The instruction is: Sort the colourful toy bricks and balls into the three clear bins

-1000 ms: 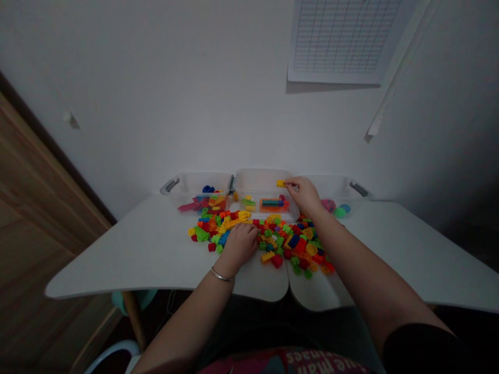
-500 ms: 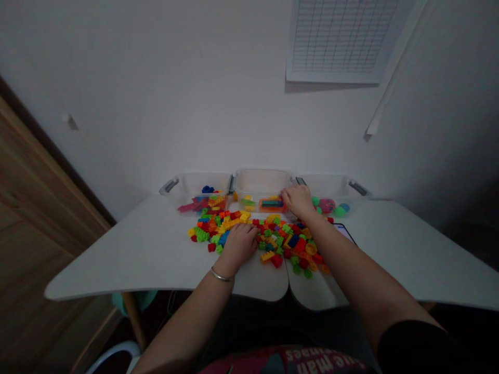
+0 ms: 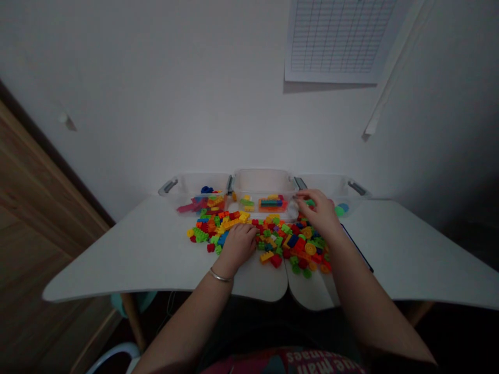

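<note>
My left hand (image 3: pixel 239 243) rests on the near left part of a heap of toy building bricks (image 3: pixel 278 241). Its fingers lie loosely over the bricks, fingertips partly hidden, and no brick shows in its grasp. Above the heap's right side is my right hand (image 3: pixel 318 212), its thumb and forefinger apart with nothing visible between them. Those fingertips are close to the right end of the middle clear bin (image 3: pixel 265 182); whether they touch it I cannot tell. An orange piece (image 3: pixel 268 209) with blue-green on top and several bricks sit inside that bin.
The left clear bin (image 3: pixel 187 183) holds pink, orange and blue pieces. Green and blue balls show in the right clear bin (image 3: pixel 331 183), partly behind my right hand. A phone-like flat thing (image 3: pixel 356 248) lies beside my right forearm on the white table (image 3: pixel 156 249). A wall stands behind.
My right hand has moved right and slightly nearer, away from the middle bin's contents, and its fingers have spread. My left hand has stayed on the bricks.
</note>
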A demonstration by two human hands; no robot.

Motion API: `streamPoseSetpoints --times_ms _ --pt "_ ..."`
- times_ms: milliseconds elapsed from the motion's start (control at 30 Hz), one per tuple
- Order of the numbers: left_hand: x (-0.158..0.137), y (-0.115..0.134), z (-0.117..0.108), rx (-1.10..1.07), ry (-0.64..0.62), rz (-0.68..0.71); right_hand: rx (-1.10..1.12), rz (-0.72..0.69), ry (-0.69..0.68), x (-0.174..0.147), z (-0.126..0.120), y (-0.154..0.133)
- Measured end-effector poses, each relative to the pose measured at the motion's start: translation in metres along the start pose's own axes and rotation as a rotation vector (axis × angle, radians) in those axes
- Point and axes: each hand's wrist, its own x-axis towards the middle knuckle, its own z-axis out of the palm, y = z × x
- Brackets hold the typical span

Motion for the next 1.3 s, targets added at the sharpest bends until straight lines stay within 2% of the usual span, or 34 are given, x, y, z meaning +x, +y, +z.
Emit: streamPoseSetpoints --times_ms 167,300,500,733,900,1033,1167,1300 --pt "0.000 0.000 0.001 -0.003 0.016 0.002 -0.267 0.198 -0.349 -0.038 -0.026 0.043" --pt "0.001 0.001 0.001 0.010 -0.004 -0.004 -0.403 0.224 -0.406 -0.056 -0.032 0.059" --pt "0.000 0.000 0.002 0.003 0.003 -0.001 -0.390 0.150 -0.471 -0.061 -0.019 0.044" --pt "0.000 0.000 -0.001 -0.009 -0.002 -0.009 -0.384 0.120 -0.465 -0.064 -0.004 0.034" --pt "0.001 0.000 -0.001 -0.023 0.000 -0.018 -0.399 0.208 -0.244 -0.062 -0.006 0.028" --pt "0.001 0.003 -0.003 -0.006 0.045 -0.017 -0.127 0.292 -0.114 -0.061 -0.003 0.012" --pt "0.001 0.006 -0.009 -0.022 0.146 0.039 0.075 0.294 -0.138 -0.066 0.009 -0.019" --pt "0.001 0.009 -0.013 -0.095 0.136 0.203 0.162 0.220 -0.256 -0.072 0.024 -0.050"
